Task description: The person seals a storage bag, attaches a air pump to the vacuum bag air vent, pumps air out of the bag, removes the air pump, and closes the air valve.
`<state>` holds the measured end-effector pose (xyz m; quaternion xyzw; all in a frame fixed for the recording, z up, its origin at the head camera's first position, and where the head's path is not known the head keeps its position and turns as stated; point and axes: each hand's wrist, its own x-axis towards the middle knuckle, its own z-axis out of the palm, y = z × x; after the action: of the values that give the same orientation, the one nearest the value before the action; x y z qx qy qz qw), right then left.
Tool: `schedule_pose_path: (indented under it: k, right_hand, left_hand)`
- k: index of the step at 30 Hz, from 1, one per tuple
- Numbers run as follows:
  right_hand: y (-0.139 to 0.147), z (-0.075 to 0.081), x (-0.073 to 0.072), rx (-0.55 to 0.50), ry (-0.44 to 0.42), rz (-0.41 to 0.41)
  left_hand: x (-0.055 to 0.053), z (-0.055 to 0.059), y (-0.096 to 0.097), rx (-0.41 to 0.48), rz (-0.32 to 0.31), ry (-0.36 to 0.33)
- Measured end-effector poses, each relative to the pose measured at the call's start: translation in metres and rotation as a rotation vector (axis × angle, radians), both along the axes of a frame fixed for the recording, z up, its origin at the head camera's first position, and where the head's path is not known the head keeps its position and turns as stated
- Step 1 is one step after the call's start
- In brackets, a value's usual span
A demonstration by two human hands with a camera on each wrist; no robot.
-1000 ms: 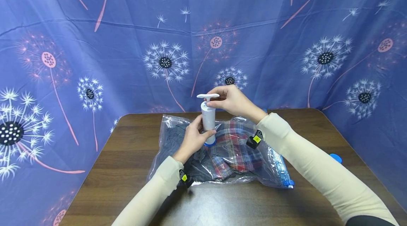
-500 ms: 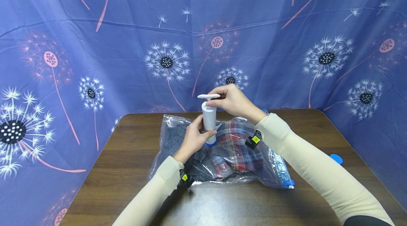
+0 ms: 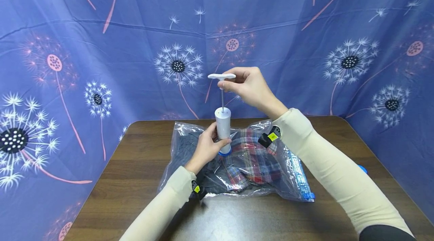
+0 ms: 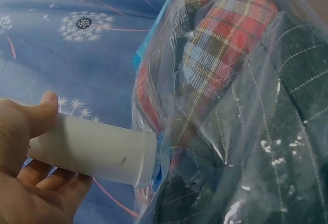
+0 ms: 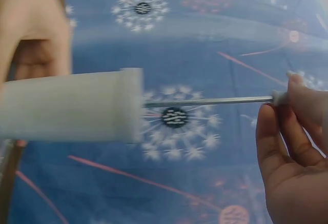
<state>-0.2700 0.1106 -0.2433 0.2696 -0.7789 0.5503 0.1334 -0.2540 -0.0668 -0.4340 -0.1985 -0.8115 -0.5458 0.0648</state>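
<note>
A white hand pump stands upright on a clear zip-seal storage bag, its blue-ringed base over the valve area. My left hand grips the pump's barrel low down, fingers wrapped round it. My right hand pinches the white T-shaped handle above, and a length of metal rod shows between handle and barrel. Inside the bag lie a plaid shirt and a dark striped garment. The pump's base meets the bag's film in the left wrist view.
A blue slider sits at the front end of the bag's zip on the right. Partly behind my right sleeve is a blue round cap. The brown table meets a blue dandelion-print cloth at its back and sides.
My right hand has risen with the handle, drawing the rod out of the barrel. My left hand and the barrel have stayed in place.
</note>
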Motion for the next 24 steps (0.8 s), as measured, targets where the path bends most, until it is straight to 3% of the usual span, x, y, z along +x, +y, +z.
schedule_pose_path:
  k: [5,9,24]
  right_hand:
    - [0.0,0.019,0.002,-0.052,0.046,-0.004]
    - [0.001,0.02,0.003,-0.029,0.039,0.013]
    - [0.006,-0.033,-0.003,0.168,-0.044,0.05]
  left_hand:
    - [0.0,-0.001,0.0,0.002,-0.002,-0.002]
    - [0.001,0.0,-0.001,-0.004,-0.008,-0.008]
    - [0.001,0.0,0.0,-0.01,0.0,0.0]
